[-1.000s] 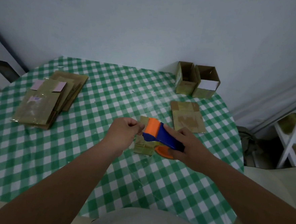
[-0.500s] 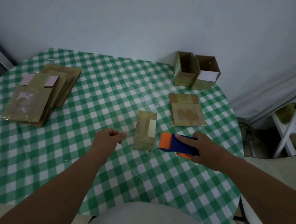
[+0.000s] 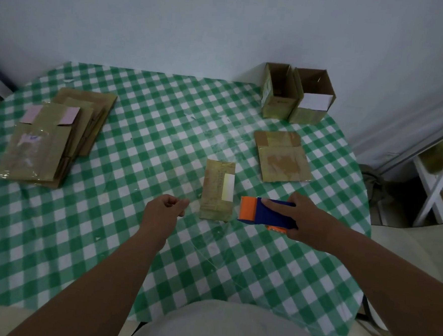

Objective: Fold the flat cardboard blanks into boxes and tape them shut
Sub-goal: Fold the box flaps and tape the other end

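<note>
My right hand [image 3: 308,223] grips the blue and orange plastic tape dispenser [image 3: 265,214], low over the green checked tablecloth [image 3: 138,149]; my left hand [image 3: 163,211] is curled with fingertips pinched together, whether on tape I cannot tell; between them lies a narrow flat cardboard blank [image 3: 218,190] with a white strip; a wider blank [image 3: 281,156] lies beyond, a stack of blanks [image 3: 52,135] far left, two open boxes [image 3: 297,94] by the wall; since half a second ago, little has shifted.

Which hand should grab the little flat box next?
Probably the left hand: it holds nothing and sits just beside the small flat blank, while the right hand grips the tape dispenser.
</note>
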